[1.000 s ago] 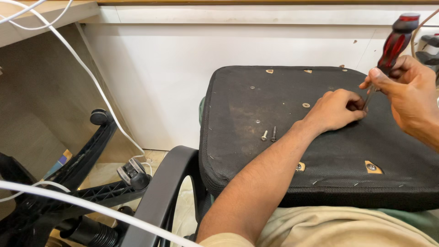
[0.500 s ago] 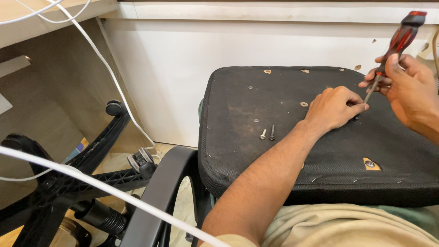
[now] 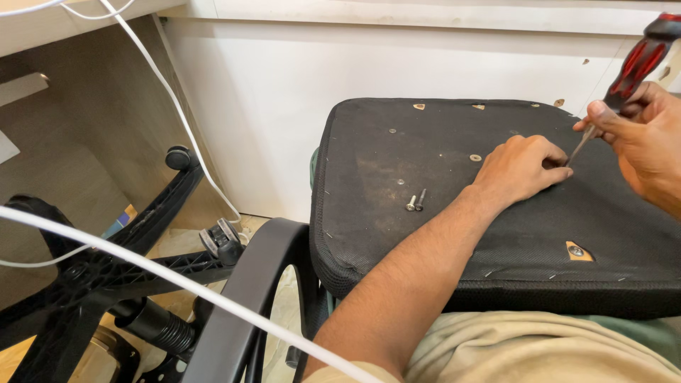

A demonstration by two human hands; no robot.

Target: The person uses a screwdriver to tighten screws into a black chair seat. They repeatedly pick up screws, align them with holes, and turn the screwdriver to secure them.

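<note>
Black chair base (image 3: 106,273), white cables (image 3: 167,92), cream wall (image 3: 284,106).

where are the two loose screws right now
In the head view, the two loose screws lie side by side on the black seat underside, left of the left hand.

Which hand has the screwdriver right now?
The right hand grips the red-and-black screwdriver; the left hand only rests at its tip on the seat base.

Single view — head-worn camera, looking down and forward from close above the person's lap. Upturned black seat base (image 3: 454,184) fills centre and right of frame; both hands enter at right, the white wall runs along the top, and the chair's wheeled base (image 3: 106,269) sits lower left — no second view shares the scene.
</note>
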